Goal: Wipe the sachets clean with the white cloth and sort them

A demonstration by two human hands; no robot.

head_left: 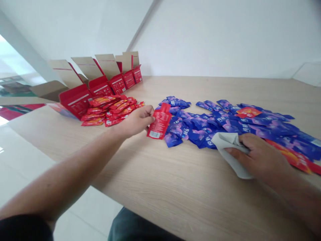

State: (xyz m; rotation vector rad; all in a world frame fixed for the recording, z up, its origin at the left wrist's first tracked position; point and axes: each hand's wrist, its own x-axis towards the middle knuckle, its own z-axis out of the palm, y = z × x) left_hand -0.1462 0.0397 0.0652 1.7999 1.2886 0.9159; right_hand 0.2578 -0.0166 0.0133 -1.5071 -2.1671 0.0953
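My left hand (140, 121) pinches a red pouch (159, 123) by its left edge. The pouch is tilted up, its printed side with a barcode facing me. In my right hand (260, 154) is a folded white cloth (230, 150), gripped between thumb and fingers above the table. Behind both hands spreads a pile of blue pouches (200, 125). An orange-red pouch (248, 112) lies on top of that pile, and other red pouches (291, 154) lie partly hidden behind my right hand. Left of my left hand is a heap of red pouches (110, 108).
A row of several open red boxes (100, 86) with raised cardboard flaps stands at the back left, behind the red heap. The wooden table (155, 170) has its front edge near my legs. A white wall (213, 40) rises behind it.
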